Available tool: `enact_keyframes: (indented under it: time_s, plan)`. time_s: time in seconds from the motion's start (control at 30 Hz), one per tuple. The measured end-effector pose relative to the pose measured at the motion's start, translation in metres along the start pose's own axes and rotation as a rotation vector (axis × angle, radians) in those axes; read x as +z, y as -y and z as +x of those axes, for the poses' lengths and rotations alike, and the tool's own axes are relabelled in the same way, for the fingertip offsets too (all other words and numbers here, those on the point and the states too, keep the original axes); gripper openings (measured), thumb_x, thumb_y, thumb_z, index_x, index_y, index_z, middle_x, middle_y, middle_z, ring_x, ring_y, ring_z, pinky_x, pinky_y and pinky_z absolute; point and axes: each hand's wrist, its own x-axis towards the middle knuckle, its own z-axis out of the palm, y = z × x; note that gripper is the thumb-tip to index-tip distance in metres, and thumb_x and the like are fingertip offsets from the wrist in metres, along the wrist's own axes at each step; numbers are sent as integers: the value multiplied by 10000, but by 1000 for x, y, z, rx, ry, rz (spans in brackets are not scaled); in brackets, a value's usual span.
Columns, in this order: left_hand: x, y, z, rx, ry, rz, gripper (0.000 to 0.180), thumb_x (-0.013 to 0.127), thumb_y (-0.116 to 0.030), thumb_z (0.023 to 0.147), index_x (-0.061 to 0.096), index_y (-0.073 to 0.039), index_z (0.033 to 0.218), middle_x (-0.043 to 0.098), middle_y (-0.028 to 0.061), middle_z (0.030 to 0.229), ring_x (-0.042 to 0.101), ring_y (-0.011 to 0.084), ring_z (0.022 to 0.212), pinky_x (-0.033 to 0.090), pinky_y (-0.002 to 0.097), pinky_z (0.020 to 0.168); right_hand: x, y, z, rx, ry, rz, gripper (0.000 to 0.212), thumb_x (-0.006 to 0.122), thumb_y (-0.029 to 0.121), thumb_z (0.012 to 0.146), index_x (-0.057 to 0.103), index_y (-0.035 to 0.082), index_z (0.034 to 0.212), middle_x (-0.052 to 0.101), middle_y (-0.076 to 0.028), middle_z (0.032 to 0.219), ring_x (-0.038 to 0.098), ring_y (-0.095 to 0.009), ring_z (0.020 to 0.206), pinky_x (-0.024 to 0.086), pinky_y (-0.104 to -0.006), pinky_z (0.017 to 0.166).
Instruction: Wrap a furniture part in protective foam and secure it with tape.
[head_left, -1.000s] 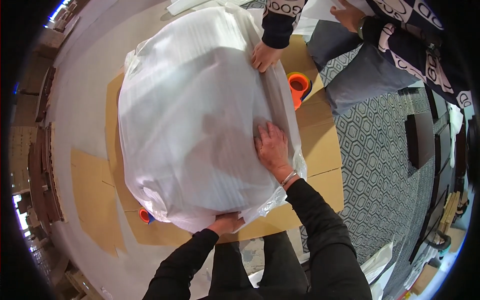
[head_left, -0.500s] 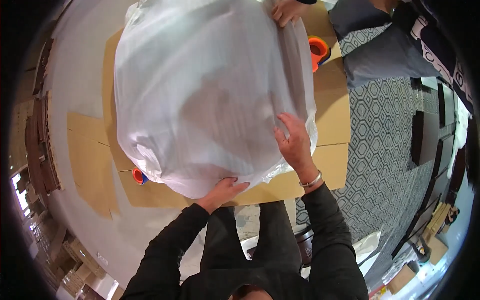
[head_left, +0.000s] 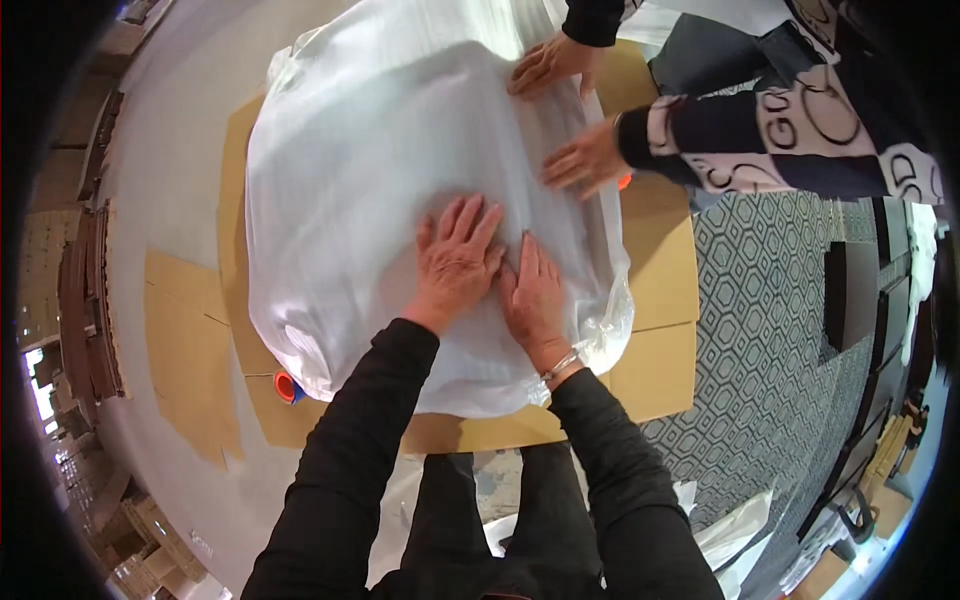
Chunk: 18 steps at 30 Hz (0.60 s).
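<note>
A large bundle under white wrapping sheet (head_left: 370, 170) lies on flattened cardboard (head_left: 655, 380). My left hand (head_left: 455, 262) rests flat on the sheet, fingers spread. Just right of it, my right hand (head_left: 535, 300) lies along a fold, fingers stretched out and fairly close together; a bracelet circles the wrist. Farther up on the right, a co-worker's two hands (head_left: 588, 160) touch the same sheet with flat palms. What the sheet covers is hidden. Bunched, shiny plastic (head_left: 605, 325) shows at its near right corner.
An orange and blue tape dispenser (head_left: 288, 387) sits at the near left edge of the cardboard. Another cardboard piece (head_left: 190, 360) lies on the floor to the left. Patterned carpet (head_left: 760, 290) spreads to the right, with dark panels (head_left: 850, 290) beyond it.
My left hand has moved from the near edge up onto the sheet. My right hand has shifted left beside it. The co-worker has leaned in, bringing a second hand onto the bundle.
</note>
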Motion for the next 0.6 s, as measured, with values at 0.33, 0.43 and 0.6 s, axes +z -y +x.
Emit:
enact_keyframes:
  time_s: [0.33,0.43,0.6]
  plan:
    - [26,13,-1,-14,14,24,545,571,-311,855,452,-209,1377,395,58,1452,316,267,1363,145,524,1110,20,-4,43,175,-20,-1,441,458,271,937,494,42,1312,564,-157,1266,505,-337,1175,375,-452,998]
    - [14,22,2,-6,33,-39,561,610,-309,827,469,-197,1358,440,62,1412,363,264,1333,199,528,1086,27,-5,46,155,-11,-72,433,457,277,944,502,37,1302,584,-158,1235,529,-340,1143,392,-445,976]
    - [-53,112,6,-186,-227,258,641,701,-395,739,523,-115,1288,494,102,1356,439,292,1266,340,520,972,26,-5,40,164,8,-123,476,493,312,932,481,38,1321,587,-172,1223,535,-354,1117,399,-448,967]
